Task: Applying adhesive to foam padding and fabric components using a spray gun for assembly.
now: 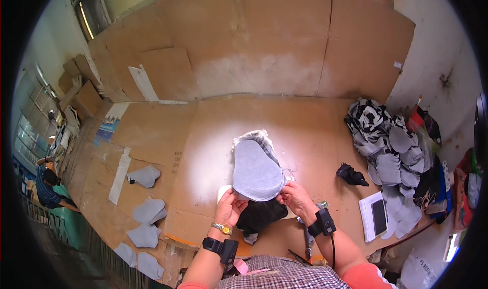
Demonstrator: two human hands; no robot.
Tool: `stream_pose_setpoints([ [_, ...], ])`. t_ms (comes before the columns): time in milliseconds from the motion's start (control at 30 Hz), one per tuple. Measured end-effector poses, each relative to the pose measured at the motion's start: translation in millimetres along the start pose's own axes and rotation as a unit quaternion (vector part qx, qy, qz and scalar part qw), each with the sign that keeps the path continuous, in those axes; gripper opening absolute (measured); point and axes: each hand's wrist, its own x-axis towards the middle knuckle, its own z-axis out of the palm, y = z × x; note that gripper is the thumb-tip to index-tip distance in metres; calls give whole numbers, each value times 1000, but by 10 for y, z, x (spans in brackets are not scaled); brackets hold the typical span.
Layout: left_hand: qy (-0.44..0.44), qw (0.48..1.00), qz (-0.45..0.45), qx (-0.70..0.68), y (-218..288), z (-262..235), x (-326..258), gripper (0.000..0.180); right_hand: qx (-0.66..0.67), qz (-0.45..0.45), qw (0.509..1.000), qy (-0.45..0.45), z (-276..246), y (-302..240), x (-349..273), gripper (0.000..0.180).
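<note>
My left hand [230, 208] pinches the lower left edge of a grey cut fabric piece [256, 172], narrow at its far end and broad toward me. Gripping the lower right edge of the same piece is my right hand [300, 200]. Behind its far end a whitish fuzzy cloth edge [263, 135] shows; how it is joined to the grey piece I cannot tell. Under my hands lies a bundle of black cloth [260, 218]. Beside my left fingers a small white object [223, 191] is partly hidden.
Several similar grey pieces [147, 210] lie along the table's left side. A large heap of grey and black pieces [381, 136] stands at the right. Nearer are crumpled black cloth [352, 174] and a phone [378, 218] on a notebook [365, 207]. Another person [48, 184] is at far left.
</note>
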Motion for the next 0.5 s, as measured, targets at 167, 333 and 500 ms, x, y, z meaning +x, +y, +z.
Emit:
stream_pose_setpoints([
  [167,27,998,9,51,-140,-77,36,16,-42,8,999,20,-119,61,-4,7],
  [333,112,991,1,77,-136,-36,59,12,-92,5,993,80,-78,89,42,10],
  [500,172,974,70,128,-45,94,129,11,-183,-16,974,134,56,24,80,13],
])
